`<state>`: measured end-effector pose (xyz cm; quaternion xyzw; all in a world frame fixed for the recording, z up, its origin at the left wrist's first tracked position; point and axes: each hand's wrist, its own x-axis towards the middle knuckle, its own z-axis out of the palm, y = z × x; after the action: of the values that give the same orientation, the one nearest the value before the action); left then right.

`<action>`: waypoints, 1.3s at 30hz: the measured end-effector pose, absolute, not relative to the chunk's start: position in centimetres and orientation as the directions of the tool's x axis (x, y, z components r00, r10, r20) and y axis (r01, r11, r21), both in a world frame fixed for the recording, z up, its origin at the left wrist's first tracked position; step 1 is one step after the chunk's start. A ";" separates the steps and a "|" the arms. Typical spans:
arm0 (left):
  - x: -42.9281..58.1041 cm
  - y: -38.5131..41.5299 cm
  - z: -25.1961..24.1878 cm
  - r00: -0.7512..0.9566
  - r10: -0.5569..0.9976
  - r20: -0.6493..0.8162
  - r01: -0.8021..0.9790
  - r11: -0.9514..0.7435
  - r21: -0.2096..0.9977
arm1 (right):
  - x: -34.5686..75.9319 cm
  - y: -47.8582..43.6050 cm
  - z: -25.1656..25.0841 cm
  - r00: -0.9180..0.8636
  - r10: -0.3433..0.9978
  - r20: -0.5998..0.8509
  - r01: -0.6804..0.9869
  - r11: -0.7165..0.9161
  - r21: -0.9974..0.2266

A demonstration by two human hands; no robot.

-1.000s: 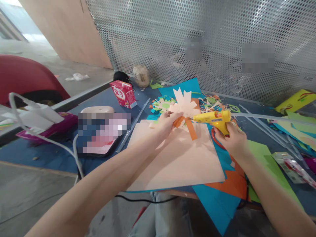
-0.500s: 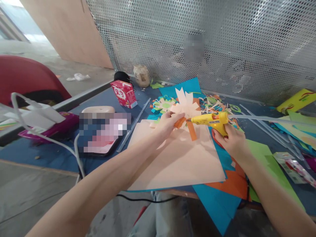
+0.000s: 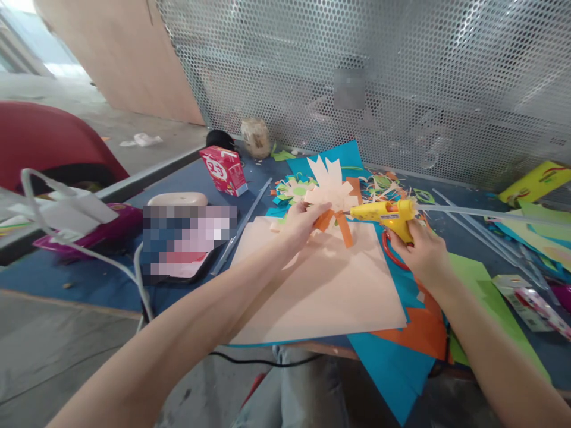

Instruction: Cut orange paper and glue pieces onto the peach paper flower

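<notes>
My left hand [image 3: 306, 221] pinches a pale peach paper flower [image 3: 329, 184] with cut, pointed petals. Orange paper strips [image 3: 344, 230] hang from its lower side near my fingertips. In my right hand [image 3: 422, 246] is a yellow glue gun [image 3: 386, 211], its nozzle pointing left and close to the orange strips; whether it touches them I cannot tell. A clear glue stick [image 3: 464, 210] sticks out of its back end. Below both hands lies a stack of peach paper sheets [image 3: 312, 291]. Red-handled scissors [image 3: 395, 254] lie partly hidden beside my right hand.
Behind the flower are a finished-looking green and peach paper flower [image 3: 298, 189] and paper scraps [image 3: 390, 187]. A phone [image 3: 191, 276], a red box [image 3: 224, 171] and a jar [image 3: 256, 137] stand left. Blue [image 3: 388, 368], orange and green sheets [image 3: 477, 279] lie right. Perforated metal [image 3: 285, 65] closes the back.
The paper flower has tilted slightly to the left in my left hand. The glue gun has shifted a little to the right, its nozzle slightly farther from my left fingers.
</notes>
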<state>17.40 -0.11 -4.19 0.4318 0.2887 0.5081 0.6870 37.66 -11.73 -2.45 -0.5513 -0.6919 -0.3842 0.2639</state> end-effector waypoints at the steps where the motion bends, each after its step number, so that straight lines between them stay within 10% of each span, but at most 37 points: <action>1: 17.4 -0.1 -4.2 0.304 0.952 0.037 -0.450 0.109 0.887 | 37.7 -11.7 -2.5 -0.239 0.558 0.795 0.969 0.089 0.229; 15: 17.3 -0.8 -2.3 0.313 0.937 -0.154 -0.468 0.293 0.834 | 41.4 -9.0 -4.4 0.398 0.736 0.548 0.744 0.090 -0.662; 30: 17.1 -0.9 -1.8 0.394 0.890 -0.230 -0.516 0.421 0.746 | 42.5 -8.0 -5.9 0.531 0.671 0.517 0.749 -0.086 -0.657; 39: 17.2 -1.7 -1.8 0.491 0.827 -0.275 -0.370 0.484 0.793 | 40.9 -9.2 -3.8 -0.015 0.657 0.754 0.979 0.163 -0.122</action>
<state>17.18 -1.73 -1.85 0.3408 0.3351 0.3769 0.7934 40.93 -9.20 -3.85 -0.6057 -0.6752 -0.2276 0.3541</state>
